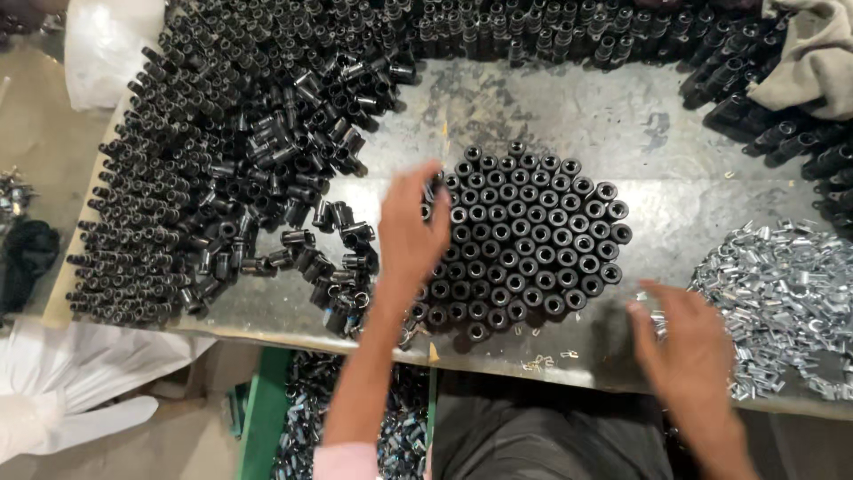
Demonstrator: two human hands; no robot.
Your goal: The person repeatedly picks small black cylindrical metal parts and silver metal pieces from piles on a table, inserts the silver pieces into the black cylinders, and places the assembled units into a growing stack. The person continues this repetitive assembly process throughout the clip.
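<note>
Bare grey metal tabletop point(569, 116) lies open beyond the round cluster of upright black steel sleeves point(529, 240), and again in a strip between that cluster and the heap of small silver metal clips point(782, 293) at right. A loose pile of black sleeves point(293, 196) crowds the left side. Rows of black sleeves point(533, 31) wall the far edge, with a crumpled beige cloth point(813, 58) at the far right corner.

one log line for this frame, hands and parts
left hand: on edge of upright black sleeve cluster | right hand: at silver clip pile | grips: unclear
</note>
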